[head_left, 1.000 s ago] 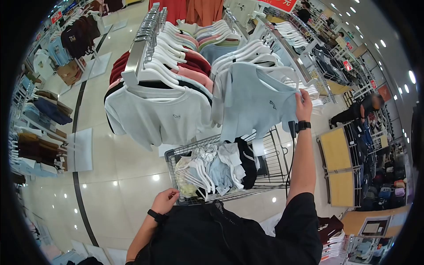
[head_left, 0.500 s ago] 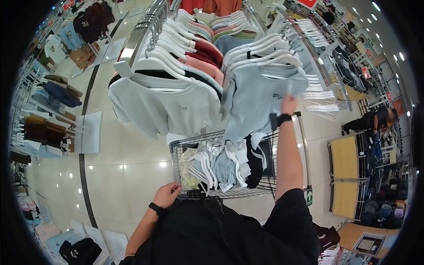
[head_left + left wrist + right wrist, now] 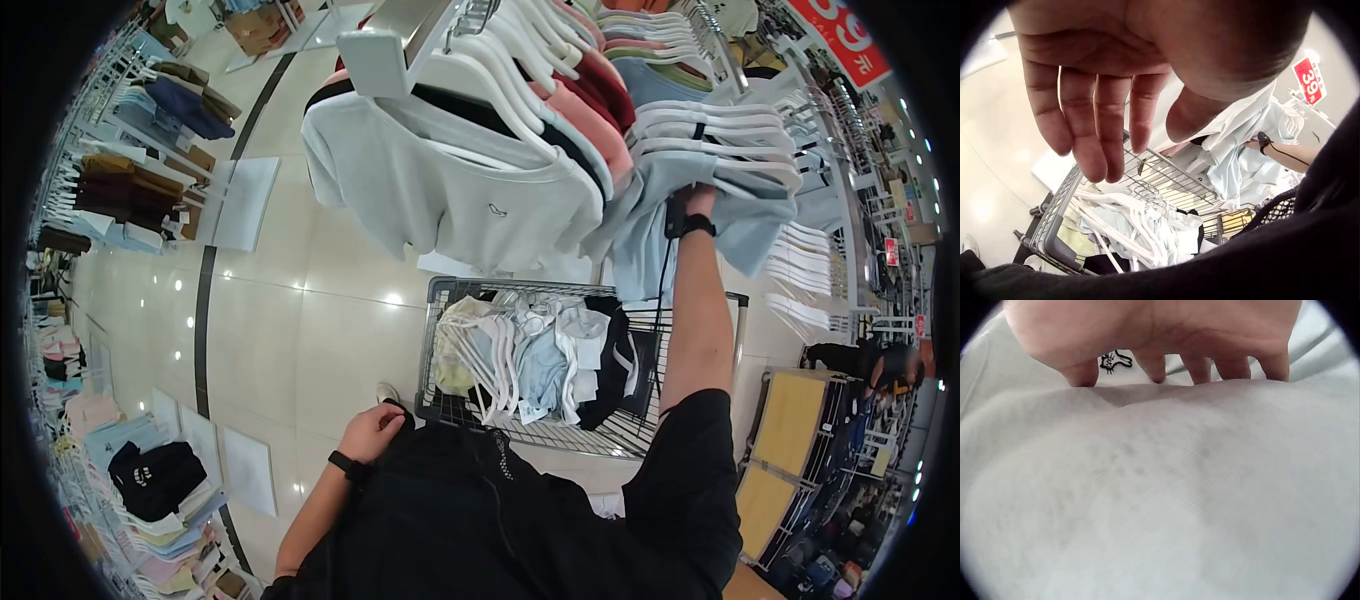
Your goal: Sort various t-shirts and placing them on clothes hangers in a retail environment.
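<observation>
Light blue shirt [image 3: 755, 215]: hangs on the rack [image 3: 372, 63], beyond the shopping cart's [image 3: 440, 287] far edge, its cloth bunched around the right hand [image 3: 703, 203].
Left hand [image 3: 368, 432]: near the cart's near left corner; grip loose, fingers and thumb apart, holding nothing.
Cart load: heaped clothes [image 3: 545, 370] and white hangers [image 3: 1116, 200].
Right grip: fingers spread against the cloth, tips hidden; cannot tell whether it is clamped.
Grey shirt [image 3: 480, 205]: at the rack's near left end.
Red sign [image 3: 845, 40]: farther right.
</observation>
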### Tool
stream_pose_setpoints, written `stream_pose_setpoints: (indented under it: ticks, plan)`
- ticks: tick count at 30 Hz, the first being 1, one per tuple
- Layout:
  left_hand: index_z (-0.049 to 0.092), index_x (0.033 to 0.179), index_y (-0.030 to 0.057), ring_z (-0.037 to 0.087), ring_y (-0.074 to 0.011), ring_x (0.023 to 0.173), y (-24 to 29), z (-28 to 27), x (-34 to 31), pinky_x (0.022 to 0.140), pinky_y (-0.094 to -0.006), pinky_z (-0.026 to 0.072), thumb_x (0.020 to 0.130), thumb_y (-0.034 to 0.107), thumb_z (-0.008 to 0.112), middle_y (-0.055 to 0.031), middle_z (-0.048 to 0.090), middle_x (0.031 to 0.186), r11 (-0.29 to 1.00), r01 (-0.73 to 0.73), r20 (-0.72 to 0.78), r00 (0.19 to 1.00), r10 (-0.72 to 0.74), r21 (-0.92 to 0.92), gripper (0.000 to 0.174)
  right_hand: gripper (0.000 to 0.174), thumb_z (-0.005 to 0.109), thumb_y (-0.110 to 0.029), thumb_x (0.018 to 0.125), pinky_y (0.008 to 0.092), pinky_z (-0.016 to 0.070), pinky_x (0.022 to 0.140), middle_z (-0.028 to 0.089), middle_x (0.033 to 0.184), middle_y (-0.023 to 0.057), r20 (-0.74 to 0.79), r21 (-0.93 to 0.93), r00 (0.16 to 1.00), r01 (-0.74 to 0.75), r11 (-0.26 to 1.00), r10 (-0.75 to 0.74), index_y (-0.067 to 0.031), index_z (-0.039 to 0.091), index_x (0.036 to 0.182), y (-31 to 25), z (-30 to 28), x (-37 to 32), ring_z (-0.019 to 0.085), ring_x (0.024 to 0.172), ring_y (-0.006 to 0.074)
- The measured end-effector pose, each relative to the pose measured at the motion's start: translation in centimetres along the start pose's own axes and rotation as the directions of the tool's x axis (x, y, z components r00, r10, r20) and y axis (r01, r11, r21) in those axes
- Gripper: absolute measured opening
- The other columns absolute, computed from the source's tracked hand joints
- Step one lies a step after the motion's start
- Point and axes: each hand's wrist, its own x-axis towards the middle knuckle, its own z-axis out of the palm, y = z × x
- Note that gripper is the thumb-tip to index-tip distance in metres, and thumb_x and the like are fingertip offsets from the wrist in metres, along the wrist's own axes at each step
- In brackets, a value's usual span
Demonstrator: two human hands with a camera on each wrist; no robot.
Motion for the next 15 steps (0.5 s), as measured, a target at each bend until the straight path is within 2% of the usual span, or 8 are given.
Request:
stream_pose_setpoints:
  ticks: [4, 7, 9, 10, 12, 13, 14, 15]
  plan:
    - [0.069, 0.108, 0.0046, 0.071, -0.0232, 0.080, -0.9, -0.1, -0.1, 0.074, -0.0345, 0.0553, 0.096, 0.025, 0.067, -0.0118, 0.073, 0.090, 0.999, 0.033, -0.026, 0.999, -0.034, -0.027, 0.024, 0.059, 0.047, -0.054, 0.096, 0.0624, 0.0434, 0.096, 0.045, 0.146, 0.0053, -0.031, -0.032, 0.999, -0.044, 0.999, 0.043, -0.0203, 0.047, 0.144, -3.0, 8.2, -7.3, 0.049, 0.127, 0.0387]
    - [0.069, 0.109, 0.0048, 0.071, -0.0232, 0.080, -1.3, 0.1, 0.4, 0.073, -0.0347, 0.0554, 0.095, 0.025, 0.068, -0.0113, 0.073, 0.091, 0.999, 0.028, -0.029, 0.999, -0.028, -0.019, 0.024, 0.061, 0.050, -0.051, 0.096, 0.0640, 0.0423, 0.100, 0.039, 0.150, 0.0084, 0.042, -0.105, 0.981, -0.183, 0.978, 0.188, -0.0194, 0.042, 0.147, 2.0, 2.2, -4.8, 0.046, 0.130, 0.0436]
    - [0.069, 0.111, 0.0035, 0.069, -0.0202, 0.078, -1.5, 0.1, 1.0, 0.073, -0.0331, 0.0548, 0.096, 0.023, 0.067, -0.0106, 0.073, 0.092, 1.000, 0.025, -0.012, 1.000, -0.025, 0.007, 0.024, 0.053, 0.054, -0.040, 0.096, 0.0452, 0.0559, 0.084, 0.061, 0.125, 0.0118, 0.039, -0.365, 0.968, -0.217, 0.906, 0.248, -0.0084, 0.051, 0.138, 8.7, -3.1, -4.8, 0.063, 0.104, 0.0323]
    - [0.068, 0.113, 0.0022, 0.067, -0.0172, 0.076, -1.5, 0.0, 1.2, 0.072, -0.0316, 0.0542, 0.097, 0.020, 0.066, -0.0099, 0.073, 0.093, 0.999, 0.015, -0.001, 1.000, -0.015, 0.033, 0.024, 0.035, 0.057, -0.029, 0.095, 0.0306, 0.0558, 0.064, 0.067, 0.095, 0.0091, 0.179, -0.582, 0.977, 0.010, 0.813, 0.117, -0.0031, 0.061, 0.119, 10.4, -3.1, -9.7, 0.066, 0.076, 0.0232]
    - [0.069, 0.111, 0.0039, 0.068, -0.0201, 0.076, -1.3, -0.1, 1.8, 0.072, -0.0330, 0.0548, 0.096, 0.023, 0.066, -0.0101, 0.073, 0.092, 1.000, 0.022, 0.009, 1.000, -0.022, 0.020, 0.024, 0.019, 0.053, -0.019, 0.095, 0.0262, 0.0466, 0.047, 0.065, 0.077, 0.0070, -0.063, -0.530, 0.972, -0.224, 0.818, 0.226, -0.0039, 0.064, 0.093, 16.4, -4.0, -15.8, 0.060, 0.057, 0.0148]
    - [0.069, 0.110, 0.0057, 0.069, -0.0229, 0.076, -1.3, -0.2, 2.0, 0.072, -0.0343, 0.0553, 0.095, 0.026, 0.067, -0.0102, 0.073, 0.091, 1.000, 0.024, 0.012, 1.000, -0.024, 0.009, 0.025, 0.020, 0.051, -0.018, 0.095, 0.0275, 0.0476, 0.047, 0.065, 0.076, 0.0098, 0.411, -0.893, 0.911, 0.394, 0.217, 0.038, -0.0034, 0.064, 0.093, 24.5, -10.8, -15.9, 0.060, 0.056, 0.0150]
    - [0.069, 0.110, 0.0057, 0.069, -0.0229, 0.076, -1.2, -0.3, 2.2, 0.072, -0.0343, 0.0553, 0.095, 0.026, 0.067, -0.0102, 0.073, 0.091, 1.000, 0.027, 0.009, 1.000, -0.027, 0.010, 0.025, 0.021, 0.049, -0.019, 0.097, 0.0328, 0.0506, 0.049, 0.065, 0.079, 0.0099, 0.592, -0.802, 0.801, 0.573, 0.171, 0.090, -0.0043, 0.064, 0.094, 33.5, -16.5, -16.9, 0.061, 0.058, 0.0168]
    - [0.069, 0.110, 0.0059, 0.069, -0.0227, 0.076, -1.2, -0.4, 2.3, 0.072, -0.0345, 0.0553, 0.095, 0.026, 0.067, -0.0097, 0.073, 0.091, 0.999, 0.021, 0.018, 1.000, -0.022, 0.029, 0.025, 0.022, 0.050, -0.019, 0.099, 0.0365, 0.0528, 0.052, 0.066, 0.078, 0.0066, 0.776, -0.554, 0.625, 0.616, 0.560, 0.080, -0.0055, 0.067, 0.097, 38.4, -18.3, -21.4, 0.062, 0.059, 0.0188]
